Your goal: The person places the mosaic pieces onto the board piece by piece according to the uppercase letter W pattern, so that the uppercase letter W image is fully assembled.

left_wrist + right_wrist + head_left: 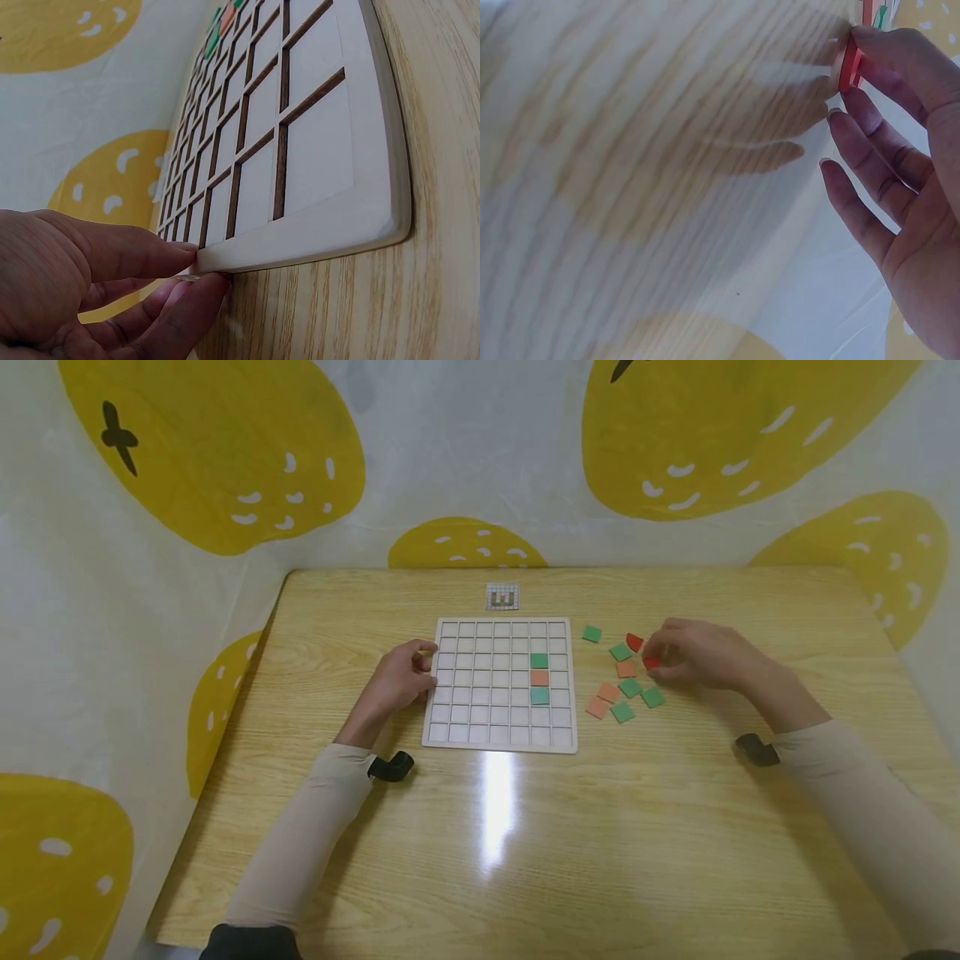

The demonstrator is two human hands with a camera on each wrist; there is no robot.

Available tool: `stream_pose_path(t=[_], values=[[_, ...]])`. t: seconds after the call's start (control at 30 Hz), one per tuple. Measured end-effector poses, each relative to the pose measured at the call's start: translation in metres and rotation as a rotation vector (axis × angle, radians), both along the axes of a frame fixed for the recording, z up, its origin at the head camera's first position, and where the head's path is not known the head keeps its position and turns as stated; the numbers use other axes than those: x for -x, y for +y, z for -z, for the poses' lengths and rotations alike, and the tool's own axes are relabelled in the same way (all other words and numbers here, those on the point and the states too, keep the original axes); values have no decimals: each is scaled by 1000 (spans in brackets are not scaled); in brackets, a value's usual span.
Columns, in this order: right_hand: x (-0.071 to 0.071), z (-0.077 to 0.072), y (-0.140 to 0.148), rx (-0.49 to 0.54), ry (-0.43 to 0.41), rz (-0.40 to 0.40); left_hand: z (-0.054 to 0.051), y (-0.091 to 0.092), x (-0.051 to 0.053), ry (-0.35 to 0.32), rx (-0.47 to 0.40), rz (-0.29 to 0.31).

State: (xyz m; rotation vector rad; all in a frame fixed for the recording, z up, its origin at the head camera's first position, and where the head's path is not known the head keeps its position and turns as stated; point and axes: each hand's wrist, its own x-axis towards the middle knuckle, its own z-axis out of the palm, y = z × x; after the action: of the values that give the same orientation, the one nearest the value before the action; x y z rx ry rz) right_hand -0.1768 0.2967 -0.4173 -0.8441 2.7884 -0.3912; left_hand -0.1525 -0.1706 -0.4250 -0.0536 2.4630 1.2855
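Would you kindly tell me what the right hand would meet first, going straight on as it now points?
Past the red piece it holds, the right hand would probably meet the nearest orange tile, though depth is hard to judge.

No readable text

Can read no word, number, label or brand in any of the three views. Comes nearest to a sign on the small card (502, 597), set on the counter (427, 860) just beyond the far edge of the gridded board (481, 696). Shows there a fine printed grid with a darker figure, somewhat like a squared W with three upright strokes. Is too small to tell as a letter or as plain patterning.
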Motion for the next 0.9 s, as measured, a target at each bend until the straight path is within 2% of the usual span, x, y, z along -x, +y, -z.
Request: stream_pose_path(t=[0.5,0.9], values=[[-4,0,0,38,-5,-15,0,0,-1,-4,-1,-3],[2,4,4,84,9,-19,-2,0,-2,-8,6,-1]])
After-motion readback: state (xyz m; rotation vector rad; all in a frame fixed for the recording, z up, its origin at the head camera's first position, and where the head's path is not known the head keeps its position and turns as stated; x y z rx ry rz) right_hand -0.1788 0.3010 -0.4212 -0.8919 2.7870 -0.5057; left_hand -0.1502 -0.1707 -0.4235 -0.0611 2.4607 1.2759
